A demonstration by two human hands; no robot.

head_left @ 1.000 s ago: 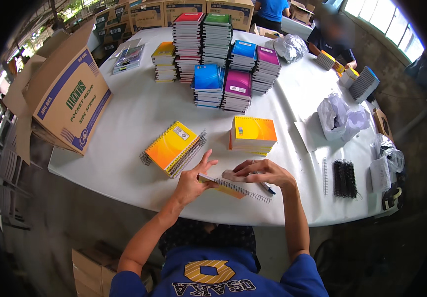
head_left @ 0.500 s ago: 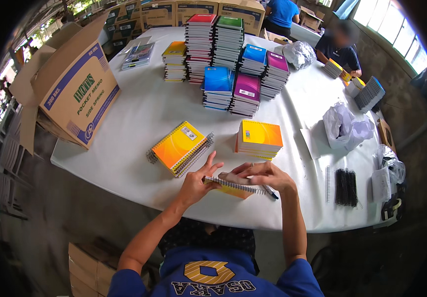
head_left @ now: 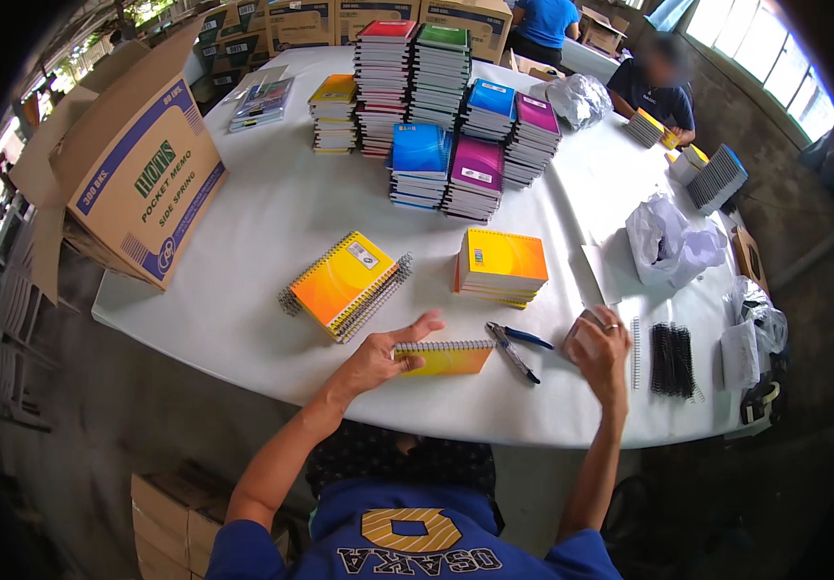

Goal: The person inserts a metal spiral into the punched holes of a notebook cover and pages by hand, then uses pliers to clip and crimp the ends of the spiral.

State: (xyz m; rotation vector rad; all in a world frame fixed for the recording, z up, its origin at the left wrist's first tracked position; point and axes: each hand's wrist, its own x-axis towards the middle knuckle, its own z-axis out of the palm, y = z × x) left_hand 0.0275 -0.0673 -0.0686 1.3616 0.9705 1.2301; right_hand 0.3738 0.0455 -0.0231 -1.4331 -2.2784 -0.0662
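Observation:
My left hand (head_left: pixel 375 360) holds the left end of a small orange spiral notebook (head_left: pixel 451 359) that lies flat near the front edge of the white table (head_left: pixel 243 290). Its thumb points up past the wire binding. Blue-handled pliers (head_left: pixel 515 349) lie just right of the notebook. My right hand (head_left: pixel 599 346) is further right with its fingers curled, beside a loose white wire coil (head_left: pixel 636 353) and a bundle of black wire coils (head_left: pixel 673 359). I cannot tell whether it holds anything.
A fanned pile of orange notebooks (head_left: pixel 347 284) and a squared pile (head_left: pixel 500 265) lie ahead, with tall coloured stacks (head_left: pixel 455 106) behind. A large open cardboard box (head_left: pixel 131 179) stands left, crumpled plastic bags (head_left: pixel 668 244) right. A seated person (head_left: pixel 657 89) works at the far end.
My right hand has left the notebook and moved right toward the wire coils. The pliers now lie on the table. My left hand stays on the notebook.

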